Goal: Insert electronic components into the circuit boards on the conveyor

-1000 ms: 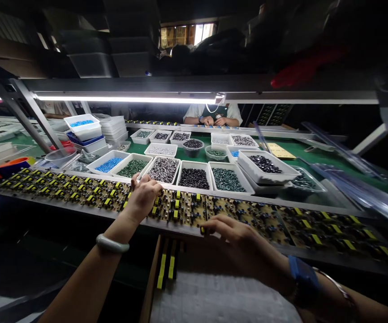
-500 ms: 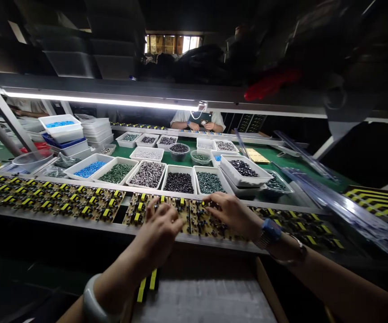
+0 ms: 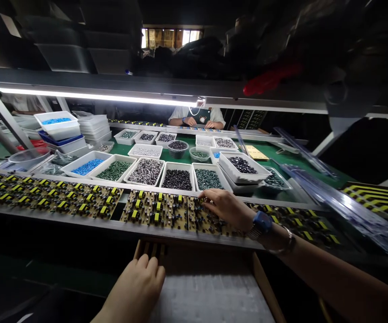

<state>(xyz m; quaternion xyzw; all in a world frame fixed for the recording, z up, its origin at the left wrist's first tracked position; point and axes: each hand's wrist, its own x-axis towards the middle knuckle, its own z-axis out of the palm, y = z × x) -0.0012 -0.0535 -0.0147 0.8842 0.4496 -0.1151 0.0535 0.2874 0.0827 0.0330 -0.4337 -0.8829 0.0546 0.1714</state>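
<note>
A long row of circuit boards [image 3: 153, 211] with yellow and black parts lies on a rail across the bench. My right hand [image 3: 226, 207], with a blue watch at the wrist, rests palm down on a board just right of centre, fingers bent and touching the parts. My left hand [image 3: 136, 287] is low, below the rail, at the near edge of a cardboard box [image 3: 210, 291] lined with white foam. Its fingers are curled together over that edge; whether they hold anything is hidden.
Behind the boards stand several white trays [image 3: 177, 178] of small blue, green, black and silver components on a green mat. Stacked white bins [image 3: 59, 128] are at back left. Clear plastic tubes [image 3: 331, 197] lie at right. Another person's hands [image 3: 197, 121] work across the bench.
My left hand has come off the circuit boards and dropped down to the box edge below the rail. My right hand has stayed on the boards, shifting slightly.
</note>
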